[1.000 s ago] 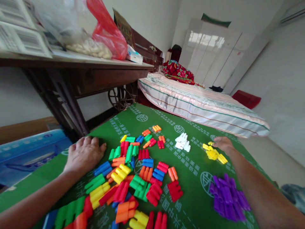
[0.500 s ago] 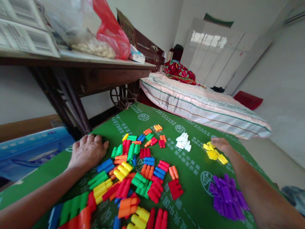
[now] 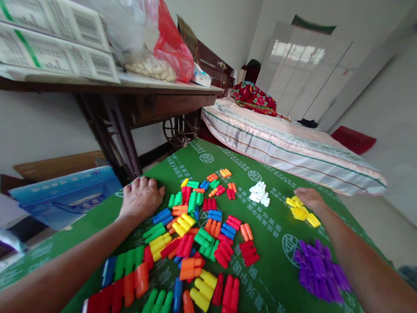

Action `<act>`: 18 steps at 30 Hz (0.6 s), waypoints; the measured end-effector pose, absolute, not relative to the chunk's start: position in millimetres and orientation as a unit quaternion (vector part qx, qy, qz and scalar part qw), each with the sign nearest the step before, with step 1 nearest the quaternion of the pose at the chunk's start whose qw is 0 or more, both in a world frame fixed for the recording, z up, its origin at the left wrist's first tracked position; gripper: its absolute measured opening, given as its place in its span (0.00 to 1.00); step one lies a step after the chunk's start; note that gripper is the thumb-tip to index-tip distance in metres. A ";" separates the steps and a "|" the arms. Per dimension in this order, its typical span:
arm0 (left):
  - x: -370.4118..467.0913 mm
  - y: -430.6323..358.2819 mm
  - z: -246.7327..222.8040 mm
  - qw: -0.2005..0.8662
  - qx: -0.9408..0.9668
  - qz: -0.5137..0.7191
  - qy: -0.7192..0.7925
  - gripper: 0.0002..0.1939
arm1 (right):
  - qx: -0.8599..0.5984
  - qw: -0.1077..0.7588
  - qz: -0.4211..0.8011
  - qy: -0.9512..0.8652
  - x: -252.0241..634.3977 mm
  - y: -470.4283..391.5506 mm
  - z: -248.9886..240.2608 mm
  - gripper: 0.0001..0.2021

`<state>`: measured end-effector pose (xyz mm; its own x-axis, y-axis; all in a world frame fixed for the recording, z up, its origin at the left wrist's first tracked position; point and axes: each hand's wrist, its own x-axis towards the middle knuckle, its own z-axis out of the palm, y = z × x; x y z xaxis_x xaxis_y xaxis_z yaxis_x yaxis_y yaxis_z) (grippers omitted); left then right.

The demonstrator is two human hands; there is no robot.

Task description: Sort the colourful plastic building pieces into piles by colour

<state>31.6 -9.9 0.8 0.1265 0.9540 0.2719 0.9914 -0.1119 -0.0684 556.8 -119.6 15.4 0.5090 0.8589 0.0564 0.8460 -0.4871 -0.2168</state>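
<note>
My left hand [image 3: 143, 198] rests palm down near the left edge of the green board [image 3: 276, 217], fingers lying on it and holding nothing. To its right spreads a heap of plastic building pieces shaped like joined tubes, among them yellow pieces [image 3: 184, 224], green pieces [image 3: 206, 243], red pieces [image 3: 249, 253] and blue pieces [image 3: 162, 215]. My right hand [image 3: 309, 198] lies low at the right, just beyond a small group of yellow pieces [image 3: 301, 213]; its fingers are mostly hidden. Separate groups of white pieces [image 3: 259, 193] and purple pieces [image 3: 321, 271] lie nearby.
At the left stands a table [image 3: 146, 98] bearing boxes [image 3: 58, 43] and plastic bags [image 3: 176, 43]. A blue package [image 3: 68, 191] sits below it. Beyond the board is a bed [image 3: 286, 134] with a red flowered cloth [image 3: 254, 98].
My view has turned slightly left, so everything appears further right. Both hands and the pieces keep the same places on the board.
</note>
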 end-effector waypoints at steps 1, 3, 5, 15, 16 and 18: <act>32.0 -11.0 0.7 0.114 -0.741 -0.082 -0.656 0.25 | -0.859 0.111 0.034 -0.499 547.6 -118.2 18.2 0.12; 32.5 -12.4 -0.4 0.109 -0.739 -0.088 -0.659 0.25 | -0.848 0.118 0.052 -0.515 522.6 -115.8 22.8 0.12; 32.3 -13.1 -2.3 0.105 -0.734 -0.098 -0.663 0.26 | -0.817 0.134 0.080 -0.555 487.9 -116.1 26.7 0.12; 31.7 -18.4 -1.9 0.094 -0.733 -0.122 -0.663 0.25 | -0.580 0.208 0.150 -0.773 261.9 -155.3 55.5 0.10; 31.7 -18.7 -1.9 0.096 -0.733 -0.123 -0.662 0.25 | -0.575 0.192 0.141 -0.783 246.2 -155.5 57.7 0.10; 31.5 -19.4 -2.2 0.101 -0.732 -0.130 -0.661 0.24 | -0.578 0.156 0.119 -0.792 220.7 -152.9 60.3 0.09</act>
<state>31.5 -19.4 -2.2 0.0921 0.9416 0.3238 0.9942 -0.1052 0.0232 220.7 -152.9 60.3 -0.2827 0.9530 0.1090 0.8784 0.3029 -0.3696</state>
